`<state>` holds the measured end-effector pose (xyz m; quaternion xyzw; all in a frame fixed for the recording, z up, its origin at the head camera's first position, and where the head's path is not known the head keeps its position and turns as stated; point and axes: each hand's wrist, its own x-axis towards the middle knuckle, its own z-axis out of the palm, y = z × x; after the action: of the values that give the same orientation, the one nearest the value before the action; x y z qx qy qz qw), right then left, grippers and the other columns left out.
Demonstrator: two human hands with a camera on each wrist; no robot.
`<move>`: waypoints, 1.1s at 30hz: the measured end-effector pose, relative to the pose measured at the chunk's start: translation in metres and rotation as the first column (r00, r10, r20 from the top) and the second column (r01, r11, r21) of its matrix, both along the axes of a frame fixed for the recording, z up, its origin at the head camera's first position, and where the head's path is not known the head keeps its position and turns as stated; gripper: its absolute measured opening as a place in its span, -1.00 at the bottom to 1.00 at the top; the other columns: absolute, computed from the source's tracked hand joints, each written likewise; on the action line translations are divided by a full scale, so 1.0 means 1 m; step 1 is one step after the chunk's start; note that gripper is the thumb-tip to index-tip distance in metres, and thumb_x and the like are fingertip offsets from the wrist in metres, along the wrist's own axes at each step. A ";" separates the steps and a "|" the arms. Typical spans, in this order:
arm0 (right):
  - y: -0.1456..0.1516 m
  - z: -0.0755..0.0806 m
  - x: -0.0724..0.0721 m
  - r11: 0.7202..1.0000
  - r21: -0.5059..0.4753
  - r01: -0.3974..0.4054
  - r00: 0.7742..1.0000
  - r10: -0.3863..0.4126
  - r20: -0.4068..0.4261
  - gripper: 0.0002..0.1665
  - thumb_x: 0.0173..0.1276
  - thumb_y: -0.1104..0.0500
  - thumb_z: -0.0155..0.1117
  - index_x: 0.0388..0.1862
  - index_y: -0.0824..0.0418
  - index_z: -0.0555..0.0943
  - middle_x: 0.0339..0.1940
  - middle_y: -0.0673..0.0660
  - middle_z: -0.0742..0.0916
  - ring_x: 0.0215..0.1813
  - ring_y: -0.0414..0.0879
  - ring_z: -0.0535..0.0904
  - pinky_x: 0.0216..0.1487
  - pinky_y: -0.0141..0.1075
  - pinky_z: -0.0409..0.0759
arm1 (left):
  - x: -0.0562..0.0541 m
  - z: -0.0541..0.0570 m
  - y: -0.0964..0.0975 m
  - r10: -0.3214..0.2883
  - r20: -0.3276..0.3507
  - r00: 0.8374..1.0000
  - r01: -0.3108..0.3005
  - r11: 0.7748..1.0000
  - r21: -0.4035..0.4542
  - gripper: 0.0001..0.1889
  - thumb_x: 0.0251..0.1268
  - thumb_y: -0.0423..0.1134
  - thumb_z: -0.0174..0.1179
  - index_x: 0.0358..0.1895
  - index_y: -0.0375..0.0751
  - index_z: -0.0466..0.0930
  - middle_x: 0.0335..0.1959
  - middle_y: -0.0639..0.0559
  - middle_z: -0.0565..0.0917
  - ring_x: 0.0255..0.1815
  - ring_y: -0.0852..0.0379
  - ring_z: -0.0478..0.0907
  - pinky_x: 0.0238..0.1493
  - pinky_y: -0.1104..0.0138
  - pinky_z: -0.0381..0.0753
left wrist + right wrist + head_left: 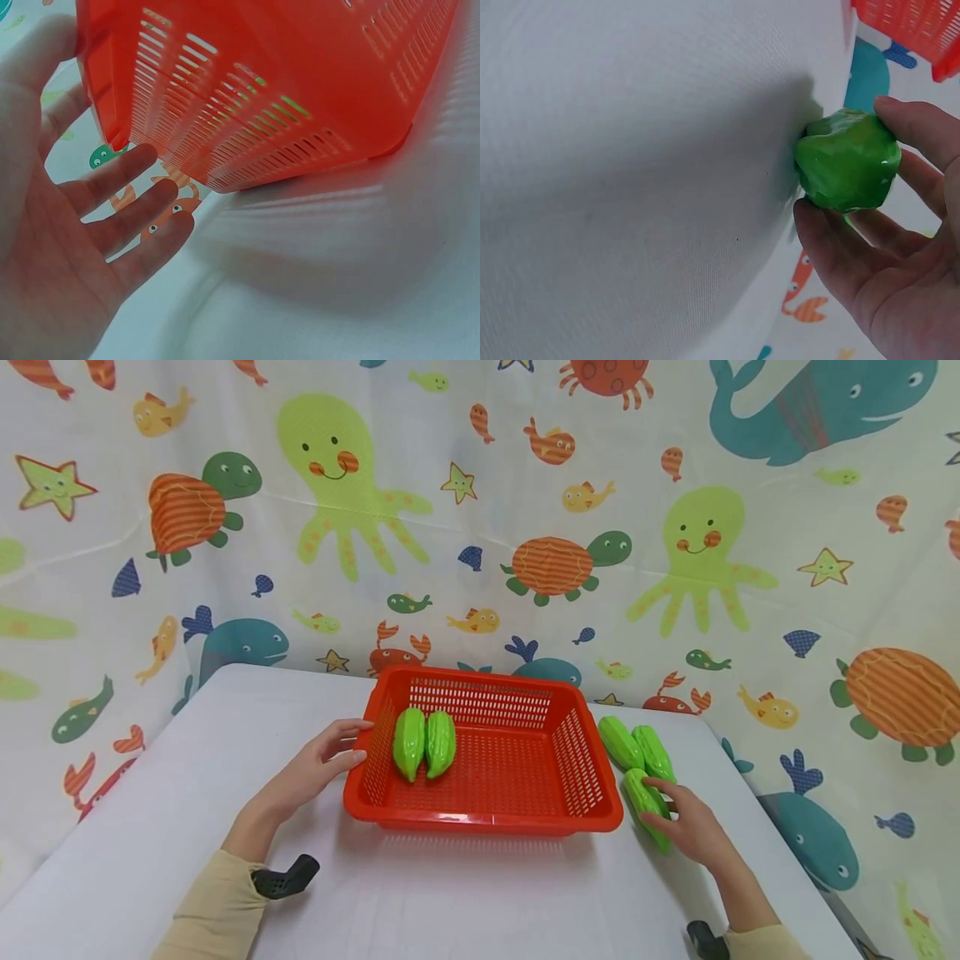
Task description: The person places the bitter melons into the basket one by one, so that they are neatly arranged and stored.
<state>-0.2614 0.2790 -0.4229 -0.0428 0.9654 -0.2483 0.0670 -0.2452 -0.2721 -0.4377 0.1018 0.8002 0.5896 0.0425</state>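
spanning the upper frame, a curtain [450, 560] printed with sea animals hangs behind a white table [487, 893]. at the middle of the frame sits a red slotted basket [480, 819]; it could skid or twist if its right side were bumped, since the left hand [318, 768] seems to steady only the opposite rim, and lightly. that hand reaches in from the lower left, palm turned toward the basket, fingers spread, thumb at the rim; whether it presses, i cannot tell. the right hand [690, 827] comes from the lower right, thumb and fingers curved round the nearest gourd [641, 797] and pinching its sides. this glossy green gourd, right of the basket, might slip or roll if the pinch is loose or off-centre, and could nudge two others just beyond it, a left-hand gourd [619, 742] and a right-hand gourd [656, 752]. inside the basket, at its left end, an outer gourd [409, 743] and an inner gourd [440, 743] lie side by side.
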 end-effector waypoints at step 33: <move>0.001 0.015 -0.006 0.986 0.139 -0.092 0.992 0.078 0.099 -0.54 0.35 0.09 0.29 0.19 0.19 0.50 -0.18 0.18 0.58 -0.13 0.07 0.46 -0.23 -0.12 0.56 | 0.001 0.000 0.000 0.007 -0.005 1.000 -0.007 1.000 -0.009 -0.43 0.41 -0.01 0.12 0.42 0.04 0.24 0.39 -0.23 0.29 0.40 -0.32 0.17 0.12 -0.13 0.53</move>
<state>-0.2679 0.2795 -0.4074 -0.0674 0.9739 -0.1769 0.1255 -0.2442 -0.2720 -0.4374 0.1003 0.8033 0.5857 0.0387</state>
